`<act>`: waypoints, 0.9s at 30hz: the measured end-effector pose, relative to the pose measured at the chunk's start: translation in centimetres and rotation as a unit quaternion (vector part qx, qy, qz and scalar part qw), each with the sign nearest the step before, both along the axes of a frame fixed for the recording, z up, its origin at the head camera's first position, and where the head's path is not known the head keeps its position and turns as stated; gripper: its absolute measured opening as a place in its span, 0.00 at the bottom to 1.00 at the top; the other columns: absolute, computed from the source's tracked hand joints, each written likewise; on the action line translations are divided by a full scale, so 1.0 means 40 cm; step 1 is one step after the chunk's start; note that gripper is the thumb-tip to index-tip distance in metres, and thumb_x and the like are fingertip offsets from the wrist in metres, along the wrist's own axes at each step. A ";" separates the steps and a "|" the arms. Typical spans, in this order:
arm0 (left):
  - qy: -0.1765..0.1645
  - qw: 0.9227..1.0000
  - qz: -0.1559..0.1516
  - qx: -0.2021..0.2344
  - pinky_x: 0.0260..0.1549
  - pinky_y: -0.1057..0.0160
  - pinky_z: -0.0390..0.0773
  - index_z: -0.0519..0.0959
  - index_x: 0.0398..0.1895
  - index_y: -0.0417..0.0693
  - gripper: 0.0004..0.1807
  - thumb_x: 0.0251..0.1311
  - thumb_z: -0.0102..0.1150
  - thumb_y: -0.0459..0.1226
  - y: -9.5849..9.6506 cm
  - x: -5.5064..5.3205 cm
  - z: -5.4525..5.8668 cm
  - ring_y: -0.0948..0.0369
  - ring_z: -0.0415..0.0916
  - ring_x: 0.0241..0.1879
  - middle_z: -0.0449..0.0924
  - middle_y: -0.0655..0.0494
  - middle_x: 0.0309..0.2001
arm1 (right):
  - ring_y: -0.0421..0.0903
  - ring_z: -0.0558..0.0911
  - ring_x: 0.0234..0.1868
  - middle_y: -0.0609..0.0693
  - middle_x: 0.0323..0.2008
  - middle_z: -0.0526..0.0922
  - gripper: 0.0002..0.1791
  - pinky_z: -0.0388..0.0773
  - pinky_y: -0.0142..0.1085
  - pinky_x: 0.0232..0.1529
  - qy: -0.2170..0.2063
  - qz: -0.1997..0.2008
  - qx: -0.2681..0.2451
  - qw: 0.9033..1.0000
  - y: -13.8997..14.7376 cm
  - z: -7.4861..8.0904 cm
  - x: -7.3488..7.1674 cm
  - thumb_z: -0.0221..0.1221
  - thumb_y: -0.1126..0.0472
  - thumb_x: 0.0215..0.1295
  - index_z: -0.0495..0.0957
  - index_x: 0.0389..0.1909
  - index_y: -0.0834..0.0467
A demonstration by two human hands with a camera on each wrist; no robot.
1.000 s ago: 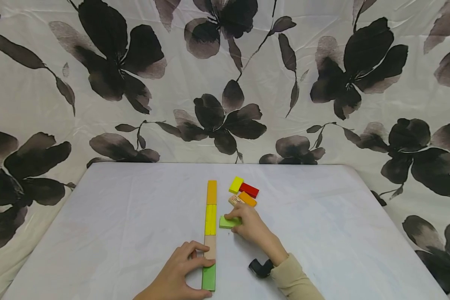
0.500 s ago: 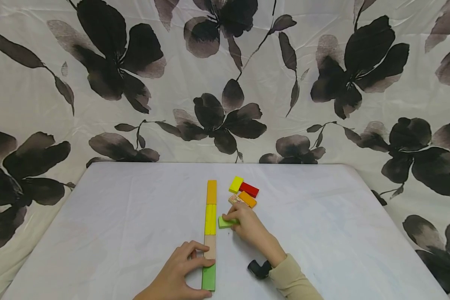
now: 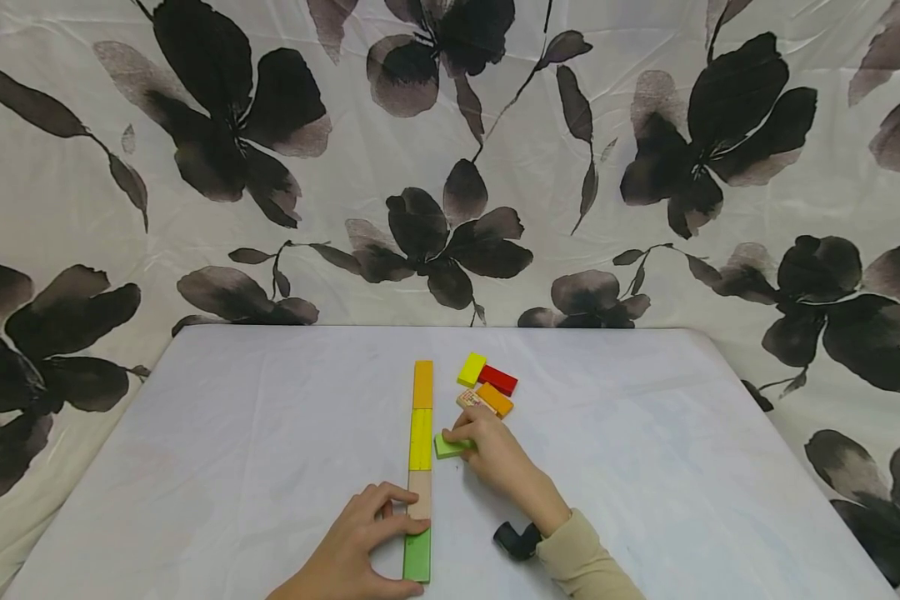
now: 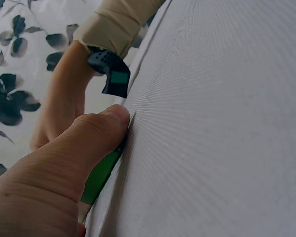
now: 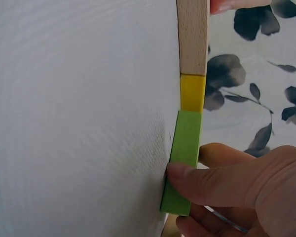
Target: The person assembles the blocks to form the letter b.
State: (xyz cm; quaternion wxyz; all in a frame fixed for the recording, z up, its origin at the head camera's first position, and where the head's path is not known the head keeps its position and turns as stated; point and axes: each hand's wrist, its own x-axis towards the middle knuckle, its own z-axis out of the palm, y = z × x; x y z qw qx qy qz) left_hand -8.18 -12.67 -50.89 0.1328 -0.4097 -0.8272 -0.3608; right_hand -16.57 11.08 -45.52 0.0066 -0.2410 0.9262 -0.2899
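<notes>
Head view, backdrop: white cloth [image 3: 345,150] printed with dark flowers, hanging beyond the table.
Table: white top [image 3: 232,467], spread beneath both hands.
Left hand [image 3: 363,537]: thumb and fingers pinch the near green block [image 3: 417,558] end to end, one fingertip on the plain wooden block [image 3: 422,481].
Right hand [image 3: 498,454]: thumb and fingers clamped on the light green block [image 3: 448,448]; beige sleeve [image 3: 588,554] behind.
Row of blocks [image 3: 421,439]: runs straight away from the person; orange farthest, then yellow, plain wood, green.
Loose cluster: yellow block [image 3: 472,368], red block [image 3: 498,381], orange block [image 3: 496,400], printed wooden block [image 3: 471,400], just beyond the right hand.
Black device [image 3: 516,542]: at the right wrist.
Light green block: just right of the row's yellow part; whether they touch, I cannot tell.
</notes>
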 end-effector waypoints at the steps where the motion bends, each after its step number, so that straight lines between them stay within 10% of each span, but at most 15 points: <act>1: 0.000 1.000 0.000 0.000 0.37 0.67 0.65 0.82 0.52 0.65 0.29 0.45 0.76 0.58 0.000 0.000 0.000 0.69 0.64 0.43 0.71 0.58 0.57 | 0.43 0.73 0.40 0.47 0.36 0.79 0.19 0.77 0.35 0.47 0.000 0.000 0.000 1.000 0.000 -0.001 0.000 0.65 0.78 0.56 0.87 0.47 0.59; 27: -0.020 1.000 0.015 -0.009 0.39 0.68 0.65 0.82 0.52 0.68 0.29 0.43 0.76 0.59 0.001 0.006 -0.001 0.72 0.63 0.43 0.70 0.63 0.58 | 0.45 0.77 0.44 0.47 0.39 0.80 0.18 0.77 0.39 0.49 -0.003 0.002 -0.002 1.000 -0.003 0.002 0.009 0.65 0.78 0.55 0.87 0.46 0.60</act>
